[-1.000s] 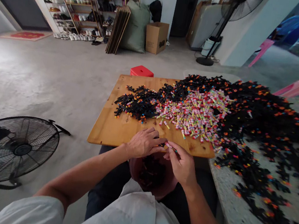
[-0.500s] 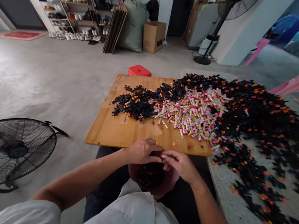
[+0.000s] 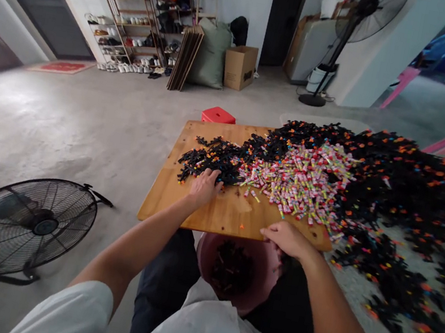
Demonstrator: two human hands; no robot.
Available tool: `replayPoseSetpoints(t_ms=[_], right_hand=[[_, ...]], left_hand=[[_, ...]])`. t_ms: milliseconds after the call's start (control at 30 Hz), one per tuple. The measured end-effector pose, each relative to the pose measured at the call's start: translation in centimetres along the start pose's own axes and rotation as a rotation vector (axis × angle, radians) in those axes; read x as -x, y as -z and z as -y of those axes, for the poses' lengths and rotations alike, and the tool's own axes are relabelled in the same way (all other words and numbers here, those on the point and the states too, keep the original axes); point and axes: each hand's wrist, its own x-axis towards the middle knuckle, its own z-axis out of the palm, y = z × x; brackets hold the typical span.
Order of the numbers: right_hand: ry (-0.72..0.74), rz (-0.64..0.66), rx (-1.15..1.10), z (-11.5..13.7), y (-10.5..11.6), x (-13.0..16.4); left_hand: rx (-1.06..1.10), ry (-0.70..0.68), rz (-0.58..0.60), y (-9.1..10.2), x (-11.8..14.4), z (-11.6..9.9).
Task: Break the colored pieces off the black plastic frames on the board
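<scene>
The hands, joined a moment earlier over the pink tub (image 3: pixel 208 250), had been parted. The left hand (image 3: pixel 204 184) was laid, fingers spread, on the black pieces (image 3: pixel 215 160) at its fingertips. The right hand (image 3: pixel 287 239) was curled at the worktop (image 3: pixel 223 212) edge; whether anything was pinched could not be told.

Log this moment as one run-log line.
left hand: on pile of small black plastic pieces | right hand: at wooden board's near edge, grip unclear | pink bucket: on lap, black pieces inside
</scene>
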Motion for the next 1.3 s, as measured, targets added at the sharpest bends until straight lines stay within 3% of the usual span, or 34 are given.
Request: replayPoseSetpoints(t_ms=[133, 200, 267, 500, 633, 733, 900, 967, 1067, 1200, 1300], right_hand=[[-0.115, -0.521, 0.365, 0.6, 0.6, -1.7], [-0.217, -0.634, 0.473, 0.7, 0.8, -2.3], [-0.243, -0.628, 0.531, 0.8, 0.8, -2.8], [-0.094, -0.533, 0.607, 1.1, -0.5, -3.6], [-0.079, -0.532, 0.491, -0.1, -0.9, -4.4], [0.012, -0.586, 0.390, -1.0, -1.0, -4.7], [0.091, -0.624, -0.047, -0.5, -1.5, -3.7], [0.145, -0.543, -0.312, 0.4, -2.0, -3.1], [0.221, -0.426, -0.675, 1.8, -3.0, -2.3], [0.302, -0.474, -0.772, 3.3, -4.1, -1.9], [0.320, -0.503, -0.866, 4.1, -4.6, -1.7]], left_hand=[[-0.090, -0.102, 0.044, -0.4, -1.4, -1.3], [-0.133, -0.115, 0.104, -0.4, -2.3, -1.9], [-0.165, -0.117, 0.148, -0.4, -2.9, -2.4], [-0.187, -0.211, 0.163, -0.9, -3.7, -4.0], [-0.198, -0.236, 0.154, -1.5, -4.4, -4.8], [-0.168, -0.203, 0.174, -1.5, -5.1, -5.1], [-0.029, -0.181, 0.190, -0.6, -4.8, -4.4], [0.107, -0.172, 0.191, 0.0, -3.9, -4.1], [0.534, -0.164, 0.252, 0.7, -1.7, -4.3], [0.982, -0.133, 0.472, 1.5, 2.2, -5.1], [1.024, -0.189, 0.495, 1.9, 4.3, -5.7]])
